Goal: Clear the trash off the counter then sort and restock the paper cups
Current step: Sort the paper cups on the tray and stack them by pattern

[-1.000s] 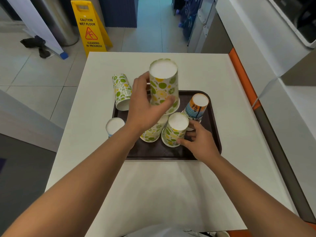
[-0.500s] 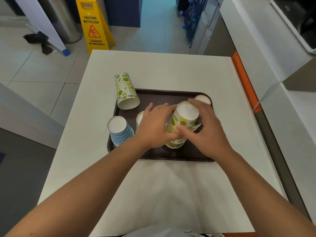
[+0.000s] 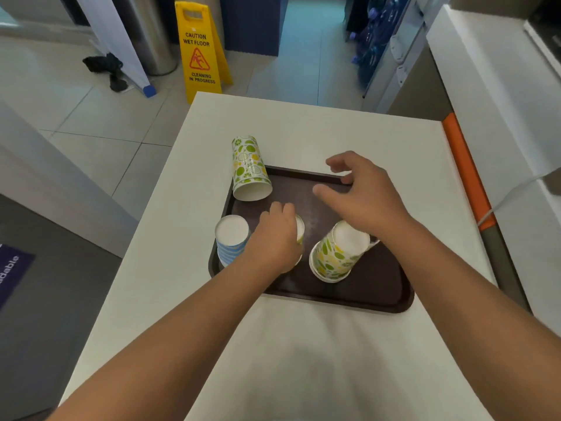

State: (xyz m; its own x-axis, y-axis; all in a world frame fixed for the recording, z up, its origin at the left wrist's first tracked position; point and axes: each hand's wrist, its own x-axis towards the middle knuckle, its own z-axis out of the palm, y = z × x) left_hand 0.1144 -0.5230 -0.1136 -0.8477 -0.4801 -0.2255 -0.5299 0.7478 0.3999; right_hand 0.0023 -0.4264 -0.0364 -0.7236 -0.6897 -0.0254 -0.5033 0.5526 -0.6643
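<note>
On the white desk (image 3: pixel 303 344) lies one dark brown tray (image 3: pixel 379 287) carrying paper cups. At its left edge one blue-striped cup (image 3: pixel 230 241) stands upside down. Just right of it the left hand (image 3: pixel 274 241) curls its fingers round an upside-down cup (image 3: pixel 300 229), mostly hidden under the hand, so its pattern cannot be told. At the far left corner of the tray one citrus-print cup (image 3: pixel 249 168) lies on its side, mouth toward the camera, half off the tray. Right of the left hand a stack of citrus-print cups (image 3: pixel 334 256) stands upside down and tilted; how many are nested cannot be counted. Above it the right hand (image 3: pixel 361 196) hovers over the tray with fingers loosely spread, grasping nothing. On the floor beyond the desk stands one yellow wet-floor sign (image 3: pixel 198 53).
</note>
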